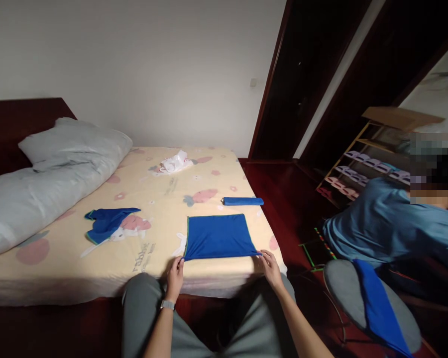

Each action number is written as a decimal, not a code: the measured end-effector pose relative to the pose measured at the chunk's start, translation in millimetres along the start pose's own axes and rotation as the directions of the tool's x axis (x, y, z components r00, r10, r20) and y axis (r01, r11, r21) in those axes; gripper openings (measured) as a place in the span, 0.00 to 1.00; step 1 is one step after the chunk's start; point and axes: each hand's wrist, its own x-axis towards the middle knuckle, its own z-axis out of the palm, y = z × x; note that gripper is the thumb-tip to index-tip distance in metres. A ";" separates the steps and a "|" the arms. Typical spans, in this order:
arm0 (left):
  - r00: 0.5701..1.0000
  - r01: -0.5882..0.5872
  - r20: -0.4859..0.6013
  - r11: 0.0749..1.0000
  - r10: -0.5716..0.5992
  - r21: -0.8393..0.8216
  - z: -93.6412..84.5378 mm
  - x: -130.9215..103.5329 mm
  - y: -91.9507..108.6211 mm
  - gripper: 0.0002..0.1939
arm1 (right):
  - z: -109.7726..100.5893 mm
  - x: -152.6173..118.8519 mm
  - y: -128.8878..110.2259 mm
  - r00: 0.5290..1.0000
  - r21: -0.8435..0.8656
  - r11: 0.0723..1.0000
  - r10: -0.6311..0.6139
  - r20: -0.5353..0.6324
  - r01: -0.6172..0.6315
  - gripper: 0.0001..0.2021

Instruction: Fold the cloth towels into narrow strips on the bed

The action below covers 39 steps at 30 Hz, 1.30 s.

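Note:
A flat blue cloth (218, 236) lies folded in a rectangle at the near edge of the bed (78, 268). My left hand (174, 278) pinches its near left corner. My right hand (271, 268) pinches its near right corner. A rolled blue cloth (243, 201) lies just beyond it. A crumpled blue garment (108, 223) lies further left on the sheet. My knees in grey trousers are below the bed edge.
A grey duvet and pillow (52, 174) lie along the bed's left side. A white crumpled item (175, 162) sits at the far end. A person in blue (388, 223) bends down at right, by a shoe rack (362, 169). Blue cloth (377, 308) lies on a grey seat.

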 end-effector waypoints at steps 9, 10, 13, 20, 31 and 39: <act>0.997 0.036 -0.052 0.974 -0.049 -0.225 -35.5 20.4 43.1 0.25 | -20.5 7.5 -72.2 0.995 0.172 0.985 -0.021 0.102 0.003 0.25; 0.998 0.016 -0.059 0.964 -0.033 -0.265 -42.3 30.3 54.3 0.25 | -23.5 13.9 -83.5 0.994 0.187 0.982 -0.044 0.099 0.025 0.24; 1.000 -0.016 -0.026 0.904 0.006 -0.427 -57.4 72.5 92.8 0.23 | -27.4 44.9 -118.5 0.990 0.258 0.965 -0.078 0.117 0.045 0.22; 0.990 -0.142 -0.071 0.792 0.124 -0.593 -54.0 208.6 182.1 0.22 | -3.1 157.7 -196.7 0.987 0.454 0.889 -0.118 0.105 0.058 0.21; 0.933 -0.359 -0.208 0.747 0.293 -0.560 -63.3 241.8 200.4 0.18 | 8.0 195.0 -216.5 0.983 0.476 0.869 -0.177 0.042 0.136 0.20; 0.976 -0.024 0.211 0.984 0.062 -0.178 -14.9 103.9 48.6 0.19 | 15.6 79.2 -52.9 0.973 0.085 0.994 0.043 0.228 -0.064 0.28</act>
